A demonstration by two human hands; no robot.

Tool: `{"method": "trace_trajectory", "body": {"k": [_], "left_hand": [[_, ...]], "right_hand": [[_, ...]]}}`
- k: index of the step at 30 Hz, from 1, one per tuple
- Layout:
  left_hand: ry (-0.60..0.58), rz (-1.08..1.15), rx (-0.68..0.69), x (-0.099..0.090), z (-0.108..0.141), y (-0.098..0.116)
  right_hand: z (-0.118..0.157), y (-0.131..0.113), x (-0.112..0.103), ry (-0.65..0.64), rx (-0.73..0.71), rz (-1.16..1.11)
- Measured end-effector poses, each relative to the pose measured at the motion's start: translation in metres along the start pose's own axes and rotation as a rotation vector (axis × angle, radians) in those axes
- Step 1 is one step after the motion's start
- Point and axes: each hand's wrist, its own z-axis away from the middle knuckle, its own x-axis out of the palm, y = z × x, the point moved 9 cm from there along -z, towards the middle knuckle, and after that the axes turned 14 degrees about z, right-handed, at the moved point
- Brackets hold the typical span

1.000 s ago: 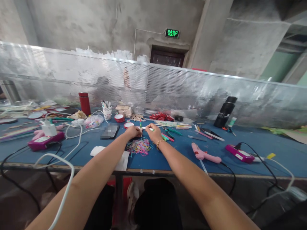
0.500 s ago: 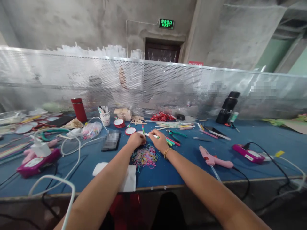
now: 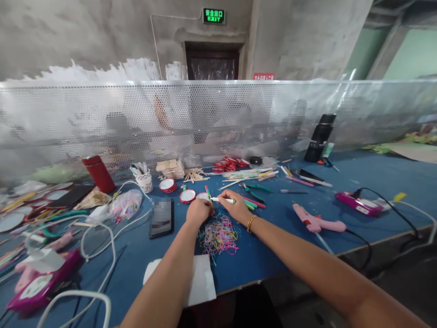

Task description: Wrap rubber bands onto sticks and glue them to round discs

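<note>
My left hand [image 3: 200, 212] is closed on a thin stick with red and green colouring [image 3: 207, 190]; its lower end is hidden by the fingers. In my right hand [image 3: 235, 206] is a white marker with green ends [image 3: 223, 200], gripped like a pen, its tip at or very near the stick. Whether the two touch is too small to tell. Just below both hands lies a tangled heap of coloured elastic loops [image 3: 219, 234]. Behind the left hand are small red-rimmed round pieces with white faces [image 3: 187, 196]. Several coloured markers [image 3: 254, 203] lie beside my right hand.
Green-handled pliers [image 3: 254, 190], a pink glue gun [image 3: 317, 222] and a purple power strip [image 3: 360, 204] lie to the right. Leftward are a phone [image 3: 161, 218], white cables, a red bottle [image 3: 99, 174] and a cup of pens [image 3: 144, 180]. A perforated metal screen [image 3: 218, 118] stands behind.
The camera view has turned and tilted, so the scene sits differently. The stick now leans left where it stood more upright. Both hands keep their holds.
</note>
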Motion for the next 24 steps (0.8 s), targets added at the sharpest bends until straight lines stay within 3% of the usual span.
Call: {"method": "trace_trajectory", "body": {"k": [8,14,24], "left_hand": [[-0.005,0.01,0.023,0.0,-0.003,0.001],[0.002,0.048,0.006,0.001,-0.013,-0.006],[-0.036,0.188,0.036,0.002,-0.01,-0.008]], "right_hand": [[-0.004,0.01,-0.012,0.072,0.046,0.027],[-0.004,-0.002,-0.024,0.11,0.015,-0.02],[0.001,0.0,-0.013,0.068,0.026,-0.007]]}}
